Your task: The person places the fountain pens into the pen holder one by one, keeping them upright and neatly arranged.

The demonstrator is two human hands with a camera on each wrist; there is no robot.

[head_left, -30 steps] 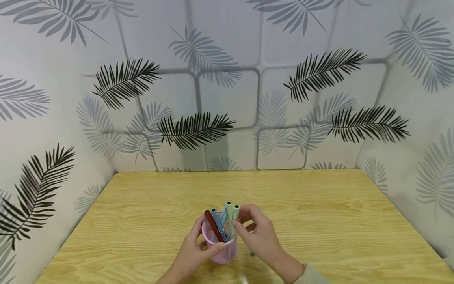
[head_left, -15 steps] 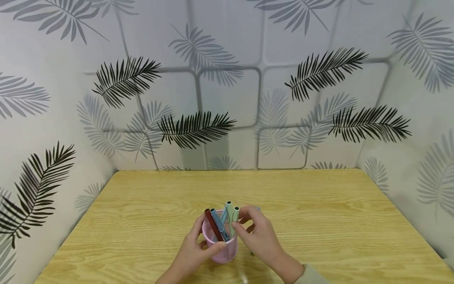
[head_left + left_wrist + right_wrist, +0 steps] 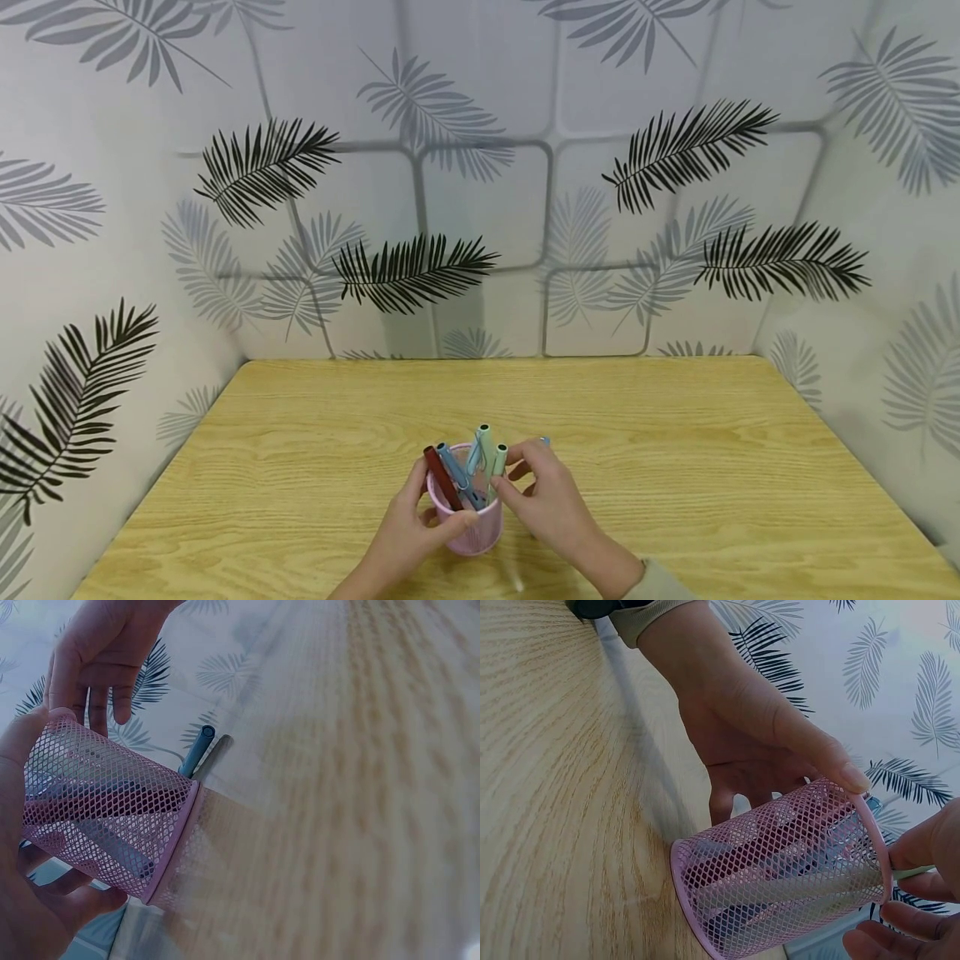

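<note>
A pink mesh pen holder (image 3: 480,533) stands upright on the table, several pens inside. My left hand (image 3: 408,525) grips it from the left, thumb at the front rim and fingers round the far side. At the right rim my right hand (image 3: 551,500) pinches a light green pen (image 3: 500,460) between thumb and fingers; the pen's lower part is inside the holder. A dark red pen (image 3: 442,477) and a blue pen (image 3: 456,471) lean left in the holder. Another pale green pen (image 3: 486,446), with a light blue clip, stands behind them.
Beyond the holder a teal pen (image 3: 196,752) lies on the table, mostly hidden behind my right hand in the head view. The wood-grain table (image 3: 675,433) ends at a wall (image 3: 480,208) with leaf-patterned covering, which also rises on both sides.
The pinched light green pen has sunk slightly lower at the right rim. The dark red and blue pens have tipped a little to the left. My left hand keeps its grip.
</note>
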